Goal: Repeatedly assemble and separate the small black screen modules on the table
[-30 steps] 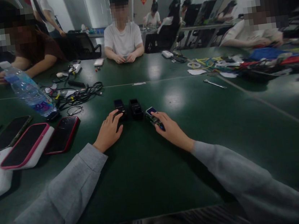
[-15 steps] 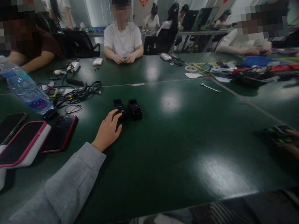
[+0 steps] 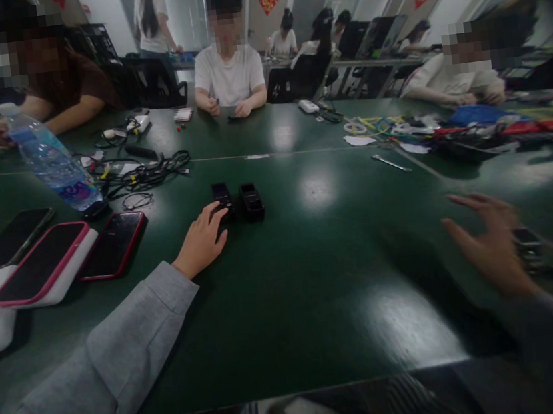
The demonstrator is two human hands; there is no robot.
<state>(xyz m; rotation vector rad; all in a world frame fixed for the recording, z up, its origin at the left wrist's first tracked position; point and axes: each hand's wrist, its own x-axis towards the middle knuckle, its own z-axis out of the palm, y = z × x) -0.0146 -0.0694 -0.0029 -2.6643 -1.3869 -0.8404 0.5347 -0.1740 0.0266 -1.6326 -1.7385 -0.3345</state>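
Note:
My left hand point(image 3: 203, 241) lies on the green table with its fingers spread and bent a little. Its fingertips rest on the near end of a small black device with a screen point(image 3: 221, 191), without wrapping round it. Close on the right stands a similar black device point(image 3: 252, 202), apart from the hand. My right hand point(image 3: 490, 244) hovers above the right part of the table, fingers apart and holding nothing. Partly hidden behind its wrist is a small dark gadget with a screen point(image 3: 527, 240), too blurred to name.
To the left lie a red-rimmed phone point(image 3: 114, 245), a pink-rimmed phone point(image 3: 44, 262) on a white case, and a water bottle point(image 3: 52, 160). Black cables point(image 3: 151, 172) are behind them. A wrench point(image 3: 391, 163) lies by tangled wires point(image 3: 448, 125). Several people sit around.
My right hand has let go of the small gadget at the right and moved up and to the left, opening. My left hand stays at the black device.

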